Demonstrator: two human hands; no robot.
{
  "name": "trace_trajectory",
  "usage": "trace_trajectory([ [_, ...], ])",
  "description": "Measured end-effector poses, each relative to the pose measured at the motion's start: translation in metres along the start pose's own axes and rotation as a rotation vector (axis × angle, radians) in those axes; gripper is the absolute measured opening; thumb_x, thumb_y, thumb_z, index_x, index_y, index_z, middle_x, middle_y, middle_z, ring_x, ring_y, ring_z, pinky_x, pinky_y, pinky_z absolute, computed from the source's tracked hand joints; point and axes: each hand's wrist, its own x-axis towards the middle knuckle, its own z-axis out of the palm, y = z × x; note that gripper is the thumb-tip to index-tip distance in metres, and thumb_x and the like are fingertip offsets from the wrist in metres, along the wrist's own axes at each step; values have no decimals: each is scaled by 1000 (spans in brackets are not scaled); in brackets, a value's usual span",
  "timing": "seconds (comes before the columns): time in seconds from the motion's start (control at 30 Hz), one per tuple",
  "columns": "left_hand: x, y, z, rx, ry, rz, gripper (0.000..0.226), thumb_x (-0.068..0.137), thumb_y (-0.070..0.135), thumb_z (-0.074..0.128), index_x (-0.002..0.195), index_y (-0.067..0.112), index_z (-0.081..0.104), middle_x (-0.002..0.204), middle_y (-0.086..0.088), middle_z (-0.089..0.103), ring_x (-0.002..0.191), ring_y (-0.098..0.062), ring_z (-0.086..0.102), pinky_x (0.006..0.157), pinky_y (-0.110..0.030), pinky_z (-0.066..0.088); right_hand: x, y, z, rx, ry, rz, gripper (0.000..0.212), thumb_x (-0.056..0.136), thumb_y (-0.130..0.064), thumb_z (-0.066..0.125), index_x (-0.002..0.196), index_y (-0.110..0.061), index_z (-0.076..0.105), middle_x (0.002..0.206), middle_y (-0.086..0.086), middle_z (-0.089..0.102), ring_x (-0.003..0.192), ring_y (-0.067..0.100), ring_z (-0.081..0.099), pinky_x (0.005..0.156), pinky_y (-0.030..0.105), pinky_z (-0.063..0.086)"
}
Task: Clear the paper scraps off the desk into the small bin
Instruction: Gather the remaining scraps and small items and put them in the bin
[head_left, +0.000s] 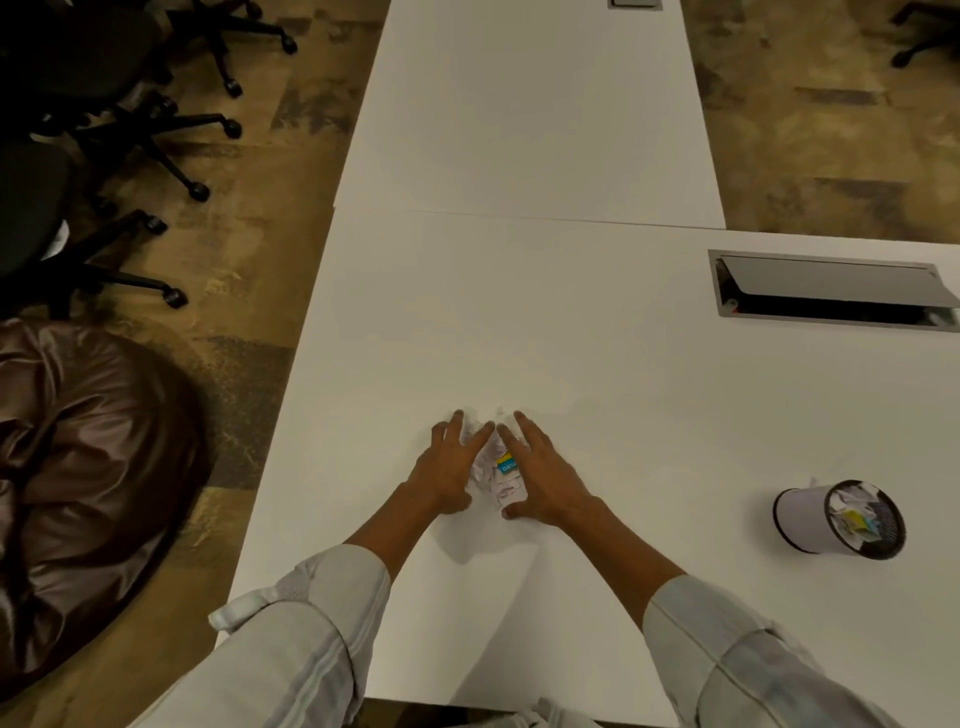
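Note:
A small heap of white paper scraps, with one blue and yellow piece among them, lies on the white desk near its front middle. My left hand presses against the heap's left side, fingers spread and flat. My right hand cups the right side, and the fingertips of both hands nearly meet behind the heap. The small bin, white with a black mesh rim, stands to the right and holds several crumpled scraps. It is about an arm's width from the heap.
A metal cable hatch with a raised lid is set in the desk at the back right. A second white desk joins behind. Black office chairs and a brown beanbag stand on the floor to the left.

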Motion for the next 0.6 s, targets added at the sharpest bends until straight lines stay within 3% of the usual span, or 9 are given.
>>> trace_trajectory([
  [0.13, -7, 13, 13, 23, 68, -25, 98, 77, 21, 75, 152, 22, 12, 161, -12, 5, 147, -31, 8, 106, -40, 44, 1, -12, 12, -18, 31, 15, 100, 79, -44, 72, 153, -18, 9, 163, 9, 1, 150, 28, -2, 120, 40, 19],
  [0.2, -10, 15, 22, -11, 161, -9, 74, 84, 20, 68, 147, 18, 29, 158, -11, 18, 143, -29, 21, 102, -37, 47, -2, -20, 21, -60, 89, 15, 77, 90, -39, 61, 151, -16, 21, 161, 12, 14, 149, 30, 7, 120, 39, 23],
  [0.27, -15, 16, 33, -26, 241, 16, 45, 91, 17, 55, 135, 17, 46, 147, -9, 37, 129, -26, 42, 96, -36, 50, -8, -26, 28, -79, 130, 42, 58, 96, -32, 53, 147, -16, 32, 159, 11, 23, 148, 31, 14, 115, 38, 36],
  [0.33, -20, 17, 40, -43, 322, 35, 24, 96, 26, 42, 115, 21, 56, 123, -3, 53, 103, -20, 59, 88, -38, 53, -13, -31, 33, -71, 128, 61, 50, 97, -25, 53, 143, -14, 38, 157, 10, 27, 146, 30, 19, 109, 39, 43],
  [0.4, -23, 17, 43, -49, 390, 32, 22, 97, 29, 36, 97, 21, 56, 103, -1, 55, 85, -15, 60, 78, -35, 53, -16, -33, 34, -100, 114, 47, 46, 96, -18, 54, 140, -12, 43, 154, 11, 33, 142, 30, 27, 104, 39, 46],
  [0.47, -22, 19, 41, -93, 367, 4, 21, 97, 25, 36, 92, 18, 56, 99, -3, 56, 79, -15, 59, 71, -28, 48, -17, -35, 31, -135, 107, 35, 39, 96, -15, 53, 135, -12, 49, 149, 10, 41, 136, 29, 35, 97, 38, 49],
  [0.6, -20, 18, 36, -282, 298, -113, 21, 96, 14, 46, 96, 4, 65, 102, -14, 64, 91, -26, 62, 72, -21, 41, -15, -31, 23, -191, 98, 1, 31, 95, -12, 53, 126, -10, 56, 133, 9, 56, 123, 28, 47, 88, 39, 51],
])
